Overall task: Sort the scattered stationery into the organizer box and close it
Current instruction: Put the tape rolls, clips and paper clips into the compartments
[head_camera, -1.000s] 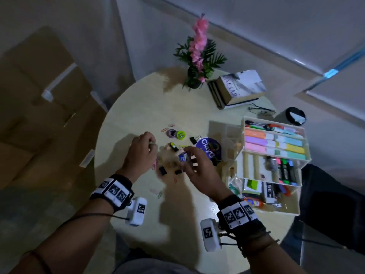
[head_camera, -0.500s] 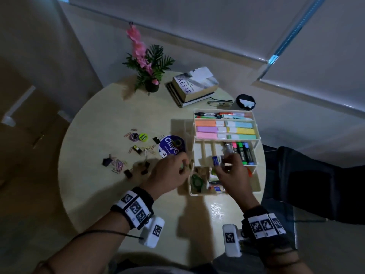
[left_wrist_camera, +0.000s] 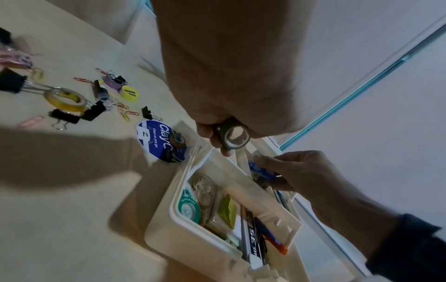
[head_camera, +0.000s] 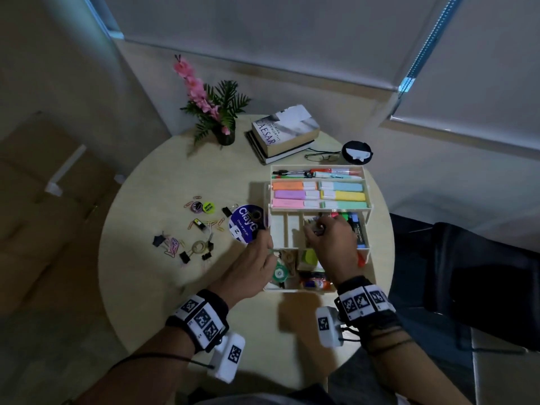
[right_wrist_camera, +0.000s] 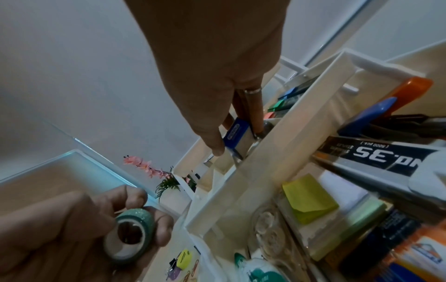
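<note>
Your left hand (left_wrist_camera: 217, 131) pinches a tape roll (left_wrist_camera: 233, 135) over the box (head_camera: 366, 200) edge; light, rigid, grip its rim. Right hand (right_wrist_camera: 217, 118) pinches a small blue box (right_wrist_camera: 235, 134), light and stiff, in the middle tray.

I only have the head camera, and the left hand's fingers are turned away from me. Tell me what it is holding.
Observer: The left hand pinches a small roll of green tape; the right wrist view shows it plainly.
Operator: Now report what the right hand has. Its back blocks my view.
Observer: The right hand has a small blue-and-white block in its grip, thumb on one side, fingers on the other.
Operator: Say where that block sits.
Observer: Its lower end appears to be down in a narrow slot of the middle tray of the organizer box, not yet released.
</note>
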`<state>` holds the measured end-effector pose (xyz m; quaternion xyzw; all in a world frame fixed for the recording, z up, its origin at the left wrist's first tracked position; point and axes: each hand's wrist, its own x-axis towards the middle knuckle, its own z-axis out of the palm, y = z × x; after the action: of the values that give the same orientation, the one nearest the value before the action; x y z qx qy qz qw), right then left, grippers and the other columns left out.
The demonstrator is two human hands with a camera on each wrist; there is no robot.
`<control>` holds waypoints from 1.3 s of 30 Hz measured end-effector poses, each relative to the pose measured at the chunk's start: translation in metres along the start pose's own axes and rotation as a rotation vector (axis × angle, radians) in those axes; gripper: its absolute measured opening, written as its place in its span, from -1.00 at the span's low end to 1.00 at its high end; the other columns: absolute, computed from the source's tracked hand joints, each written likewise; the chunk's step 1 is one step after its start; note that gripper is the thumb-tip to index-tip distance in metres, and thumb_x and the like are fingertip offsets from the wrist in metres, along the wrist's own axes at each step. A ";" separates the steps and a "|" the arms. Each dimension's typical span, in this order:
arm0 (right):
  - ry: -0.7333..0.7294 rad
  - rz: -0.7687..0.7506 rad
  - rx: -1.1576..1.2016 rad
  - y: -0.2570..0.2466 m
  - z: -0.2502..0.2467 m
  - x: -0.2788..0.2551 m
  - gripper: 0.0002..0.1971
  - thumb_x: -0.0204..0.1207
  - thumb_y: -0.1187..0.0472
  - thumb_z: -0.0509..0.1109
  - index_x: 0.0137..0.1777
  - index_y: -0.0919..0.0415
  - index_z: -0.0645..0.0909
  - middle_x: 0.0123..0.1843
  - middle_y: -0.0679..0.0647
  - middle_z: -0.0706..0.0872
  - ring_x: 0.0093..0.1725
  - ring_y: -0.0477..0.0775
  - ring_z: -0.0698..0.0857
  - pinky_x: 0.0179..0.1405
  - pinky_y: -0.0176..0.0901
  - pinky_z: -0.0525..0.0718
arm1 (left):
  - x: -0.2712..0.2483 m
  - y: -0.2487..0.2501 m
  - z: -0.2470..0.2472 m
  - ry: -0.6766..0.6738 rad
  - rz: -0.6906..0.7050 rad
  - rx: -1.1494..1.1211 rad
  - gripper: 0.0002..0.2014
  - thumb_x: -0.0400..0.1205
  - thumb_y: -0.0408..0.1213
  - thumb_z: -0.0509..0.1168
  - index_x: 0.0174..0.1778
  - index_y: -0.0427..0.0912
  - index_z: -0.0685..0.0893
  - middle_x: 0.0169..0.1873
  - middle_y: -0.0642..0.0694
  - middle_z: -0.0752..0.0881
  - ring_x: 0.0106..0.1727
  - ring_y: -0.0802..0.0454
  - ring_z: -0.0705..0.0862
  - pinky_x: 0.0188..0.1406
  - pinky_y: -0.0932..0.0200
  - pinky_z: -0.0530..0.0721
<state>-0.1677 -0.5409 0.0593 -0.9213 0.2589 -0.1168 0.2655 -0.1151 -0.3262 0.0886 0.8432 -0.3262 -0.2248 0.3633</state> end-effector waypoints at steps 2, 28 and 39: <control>0.002 -0.008 -0.090 0.003 0.000 0.000 -0.74 0.55 -0.13 0.58 -0.09 0.07 0.80 -0.07 0.04 0.74 -0.25 0.06 0.68 -0.34 -0.13 0.63 | -0.001 -0.002 0.004 0.020 -0.028 -0.007 -0.91 0.76 -0.42 0.12 0.04 -0.18 0.33 -0.30 0.00 0.32 -0.39 0.11 0.31 -0.42 0.22 0.26; -0.033 -0.263 -0.114 0.030 -0.007 0.023 -0.80 0.42 0.38 0.65 -0.06 0.07 0.89 -0.21 0.05 0.89 -0.37 0.17 0.79 -0.45 -0.22 0.49 | 0.059 -0.009 0.014 0.295 -0.118 0.180 -0.83 0.62 -0.44 0.49 0.03 -0.08 0.84 -0.12 -0.04 0.84 -0.05 0.03 0.71 -0.15 0.10 0.73; -0.112 -0.443 -0.006 0.027 -0.007 0.000 -0.83 0.54 0.31 0.62 0.11 0.20 0.82 -0.03 0.09 0.83 -0.19 0.10 0.76 -0.25 -0.08 0.70 | 0.075 -0.012 0.023 0.275 -0.084 0.421 -0.77 0.64 -0.47 0.34 0.02 -0.07 0.82 -0.29 -0.08 0.81 -0.24 -0.18 0.76 -0.41 0.05 0.62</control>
<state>-0.1819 -0.5632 0.0503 -0.9615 0.0352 -0.1201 0.2448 -0.0729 -0.3845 0.0547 0.9357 -0.2783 -0.0500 0.2109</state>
